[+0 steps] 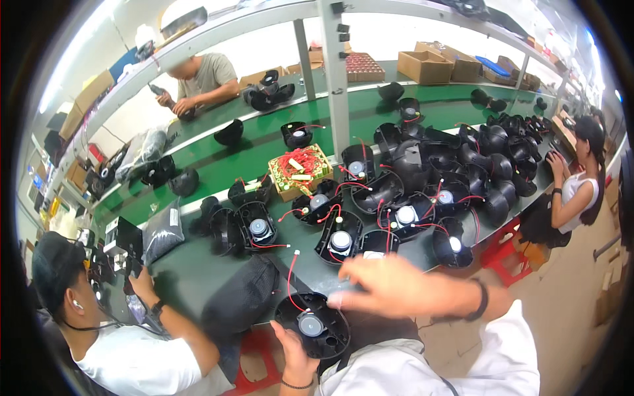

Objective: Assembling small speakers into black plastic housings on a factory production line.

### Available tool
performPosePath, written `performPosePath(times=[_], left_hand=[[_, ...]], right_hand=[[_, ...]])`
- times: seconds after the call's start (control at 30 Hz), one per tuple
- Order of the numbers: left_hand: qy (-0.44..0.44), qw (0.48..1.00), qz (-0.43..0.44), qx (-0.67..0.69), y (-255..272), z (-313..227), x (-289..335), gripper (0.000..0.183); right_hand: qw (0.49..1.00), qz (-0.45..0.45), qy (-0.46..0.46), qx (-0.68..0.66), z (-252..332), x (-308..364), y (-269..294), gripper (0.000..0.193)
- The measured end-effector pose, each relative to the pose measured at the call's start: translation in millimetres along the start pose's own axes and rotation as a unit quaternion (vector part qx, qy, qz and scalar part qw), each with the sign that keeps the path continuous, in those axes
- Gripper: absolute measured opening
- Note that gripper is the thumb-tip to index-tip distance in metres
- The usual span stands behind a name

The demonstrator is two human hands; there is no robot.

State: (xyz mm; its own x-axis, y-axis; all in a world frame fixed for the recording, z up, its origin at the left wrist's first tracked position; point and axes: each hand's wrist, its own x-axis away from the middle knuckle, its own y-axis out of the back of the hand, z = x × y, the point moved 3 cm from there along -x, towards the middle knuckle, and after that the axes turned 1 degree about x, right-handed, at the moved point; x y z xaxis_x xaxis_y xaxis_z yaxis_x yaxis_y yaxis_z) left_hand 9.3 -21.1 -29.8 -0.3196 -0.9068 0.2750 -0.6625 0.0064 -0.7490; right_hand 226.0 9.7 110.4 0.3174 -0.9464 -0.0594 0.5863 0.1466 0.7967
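Note:
My left hand [295, 353] grips the lower left rim of a round black speaker housing [335, 333] at the near table edge. A grey speaker driver [310, 324] sits inside it, and its red wire [289, 280] runs up to a small white connector. Just above the housing's right side is my right hand [386, 285], slightly blurred, its thumb and fingers apart with nothing visible between them. Immediately beyond lie more open black housings [340, 243] with drivers and red wires. A black mesh cover [244, 295] rests left of the held housing.
A yellow patterned box [300, 173] of red-wired parts stands mid-table. Black shells [492, 165] pile up at right. A green conveyor belt [264, 132] crosses behind a metal post [335, 79]. Co-workers sit left [132, 350], right [574, 191] and across [208, 79]. Red stools [505, 254] stand below.

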Motion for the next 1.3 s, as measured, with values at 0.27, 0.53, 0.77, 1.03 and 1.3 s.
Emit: performPosePath(times=[0.27,0.53,0.77,1.03,1.3], left_hand=[[-0.042,0.998,0.026,-0.035,18,-22,-65,0.063],[-0.008,0.997,0.017,-0.072,31,-11,-96,0.07],[-0.002,0.999,0.004,-0.052,35,-13,-103,0.069],[-0.016,0.998,0.03,-0.061,42,-11,-106,0.064],[-0.029,0.995,0.083,-0.037,43,-6,-105,0.054]], right_hand=[[0.99,-0.037,0.093,0.101,-94,-233,31,0.016],[0.948,-0.008,0.025,0.319,-119,-291,-21,0.017],[0.96,-0.087,0.006,0.266,-84,-282,13,0.034],[0.952,-0.277,0.086,0.093,-39,-252,62,0.029],[0.947,-0.277,0.154,-0.052,16,-185,77,0.025]])
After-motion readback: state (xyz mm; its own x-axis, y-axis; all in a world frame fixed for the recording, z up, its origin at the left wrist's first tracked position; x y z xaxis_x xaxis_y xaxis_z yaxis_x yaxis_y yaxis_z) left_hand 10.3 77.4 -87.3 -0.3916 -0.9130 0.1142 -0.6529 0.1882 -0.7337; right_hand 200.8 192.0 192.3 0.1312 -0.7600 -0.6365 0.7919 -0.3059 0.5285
